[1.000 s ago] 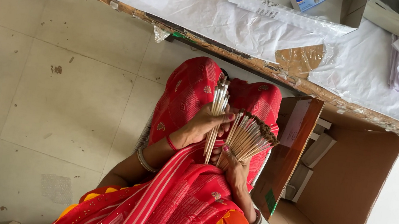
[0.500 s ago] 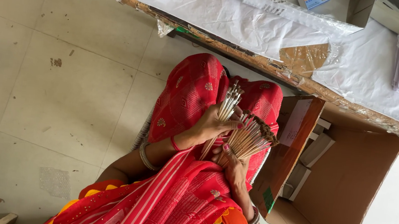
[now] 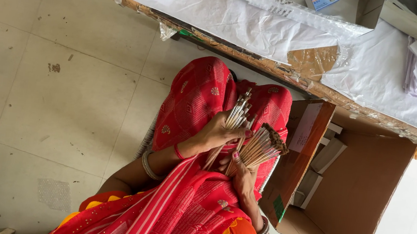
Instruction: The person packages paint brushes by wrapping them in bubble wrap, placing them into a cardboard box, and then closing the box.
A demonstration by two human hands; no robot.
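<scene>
Left hand (image 3: 219, 134) clenched around a small bunch of thin sticks (image 3: 237, 114), tips fanned upward over the red-draped lap. Right hand (image 3: 243, 176) grasping a thicker bundle of sticks (image 3: 264, 145), angled toward the open cardboard box (image 3: 361, 202) just beside the knees. Beyond, a table (image 3: 256, 65) covered in white sheeting.

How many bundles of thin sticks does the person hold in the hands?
2. One small bundle is in the left hand; the larger bundle is in the right hand, beside the open cardboard box. Loose sticks may be hidden between them.
</scene>
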